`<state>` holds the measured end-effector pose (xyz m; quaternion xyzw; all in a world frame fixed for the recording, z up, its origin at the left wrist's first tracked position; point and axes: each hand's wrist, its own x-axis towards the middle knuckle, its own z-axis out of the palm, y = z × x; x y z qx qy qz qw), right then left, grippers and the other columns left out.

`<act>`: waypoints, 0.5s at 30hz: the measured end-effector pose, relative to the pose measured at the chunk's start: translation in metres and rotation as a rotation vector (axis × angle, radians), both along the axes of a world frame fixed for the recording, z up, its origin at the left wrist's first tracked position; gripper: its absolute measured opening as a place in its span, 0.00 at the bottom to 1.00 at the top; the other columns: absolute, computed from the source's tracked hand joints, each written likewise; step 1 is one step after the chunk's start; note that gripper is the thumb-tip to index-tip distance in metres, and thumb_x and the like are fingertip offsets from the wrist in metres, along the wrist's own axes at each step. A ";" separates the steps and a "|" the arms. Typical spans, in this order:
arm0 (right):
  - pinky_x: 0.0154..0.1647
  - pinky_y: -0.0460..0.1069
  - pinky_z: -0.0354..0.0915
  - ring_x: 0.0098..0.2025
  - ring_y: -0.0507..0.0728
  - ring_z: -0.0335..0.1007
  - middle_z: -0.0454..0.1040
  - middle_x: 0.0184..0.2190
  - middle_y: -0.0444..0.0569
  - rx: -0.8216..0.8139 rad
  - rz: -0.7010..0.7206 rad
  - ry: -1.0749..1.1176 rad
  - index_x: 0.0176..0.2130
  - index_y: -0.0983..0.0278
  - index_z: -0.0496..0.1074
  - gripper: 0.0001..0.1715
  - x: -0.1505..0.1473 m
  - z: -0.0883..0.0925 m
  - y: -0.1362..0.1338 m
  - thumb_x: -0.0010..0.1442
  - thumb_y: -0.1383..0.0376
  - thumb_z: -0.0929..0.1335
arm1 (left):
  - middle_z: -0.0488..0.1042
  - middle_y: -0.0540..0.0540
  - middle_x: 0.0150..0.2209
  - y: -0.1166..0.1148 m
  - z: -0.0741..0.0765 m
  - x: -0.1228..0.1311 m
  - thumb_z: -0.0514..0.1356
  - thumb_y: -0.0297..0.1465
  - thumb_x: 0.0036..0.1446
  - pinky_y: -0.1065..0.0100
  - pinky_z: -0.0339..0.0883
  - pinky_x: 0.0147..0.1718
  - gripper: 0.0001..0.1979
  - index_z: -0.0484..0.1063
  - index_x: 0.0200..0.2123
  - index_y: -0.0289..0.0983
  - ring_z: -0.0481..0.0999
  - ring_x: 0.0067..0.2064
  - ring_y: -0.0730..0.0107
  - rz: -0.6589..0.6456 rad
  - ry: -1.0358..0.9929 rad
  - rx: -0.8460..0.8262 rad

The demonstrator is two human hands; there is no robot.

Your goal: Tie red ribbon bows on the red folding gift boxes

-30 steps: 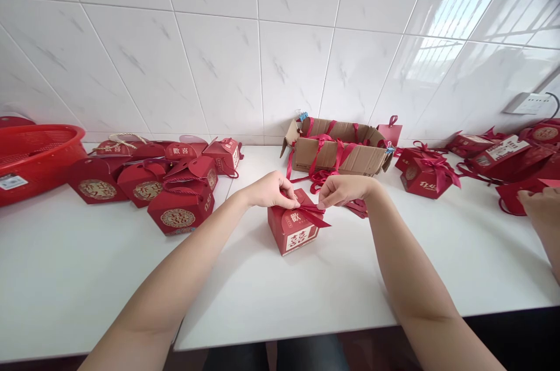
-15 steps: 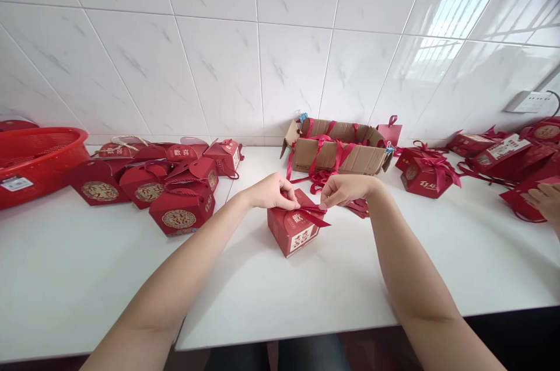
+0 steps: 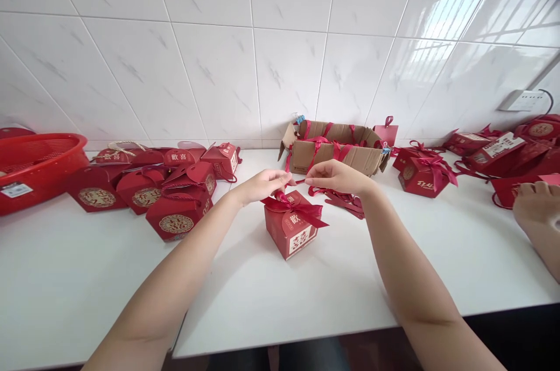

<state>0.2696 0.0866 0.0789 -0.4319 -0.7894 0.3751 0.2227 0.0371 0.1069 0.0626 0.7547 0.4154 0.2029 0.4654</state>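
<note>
A small red gift box (image 3: 284, 230) with gold and white lettering stands on the table in front of me. A dark red ribbon (image 3: 311, 214) is knotted on its top, one loose end draped over the front. Just above and behind the box, my left hand (image 3: 268, 184) pinches the ribbon with its fingertips. My right hand (image 3: 336, 177) closes on a stretch of the same ribbon, drawn thin between both hands. Fingers partly hide where it is gripped.
Behind my hands a cardboard box (image 3: 315, 156) is draped with ribbons, more lying before it. Several red gift boxes (image 3: 175, 220) cluster left, beside a red basket (image 3: 48, 172). At right stands a bow-tied box (image 3: 426, 177); another person's hand (image 3: 536, 207) touches red boxes.
Both hands have risen off the box's front and moved slightly back, pulling ribbon above it. A ribbon end now hangs over the box front. The other person's hand has come further into view.
</note>
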 end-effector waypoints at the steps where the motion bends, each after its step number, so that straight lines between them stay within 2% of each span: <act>1: 0.26 0.46 0.57 0.28 0.50 0.61 0.70 0.29 0.46 0.032 -0.009 -0.008 0.35 0.63 0.74 0.21 -0.006 0.000 -0.002 0.55 0.48 0.66 | 0.67 0.48 0.31 0.000 0.000 0.000 0.52 0.54 0.54 0.72 0.58 0.30 0.28 0.71 0.43 0.36 0.67 0.31 0.72 0.007 -0.004 -0.005; 5: 0.25 0.46 0.55 0.27 0.50 0.60 0.69 0.27 0.45 0.101 0.013 -0.071 0.31 0.63 0.74 0.20 -0.032 -0.006 -0.009 0.52 0.49 0.69 | 0.69 0.49 0.34 -0.002 0.001 0.002 0.52 0.53 0.56 0.73 0.59 0.33 0.25 0.69 0.42 0.38 0.68 0.35 0.72 -0.018 -0.023 -0.005; 9: 0.21 0.46 0.52 0.23 0.49 0.57 0.66 0.22 0.43 0.070 -0.017 -0.119 0.27 0.65 0.71 0.23 -0.045 -0.017 -0.006 0.51 0.47 0.68 | 0.70 0.48 0.39 -0.007 0.005 0.004 0.49 0.50 0.59 0.73 0.60 0.36 0.21 0.67 0.42 0.39 0.68 0.40 0.70 0.022 0.028 0.099; 15: 0.23 0.46 0.54 0.24 0.49 0.59 0.66 0.22 0.43 0.052 -0.094 -0.046 0.22 0.65 0.64 0.18 -0.051 -0.028 0.001 0.52 0.55 0.67 | 0.71 0.47 0.46 -0.014 0.015 -0.004 0.46 0.46 0.61 0.70 0.62 0.36 0.19 0.61 0.50 0.44 0.70 0.42 0.67 0.000 0.241 0.198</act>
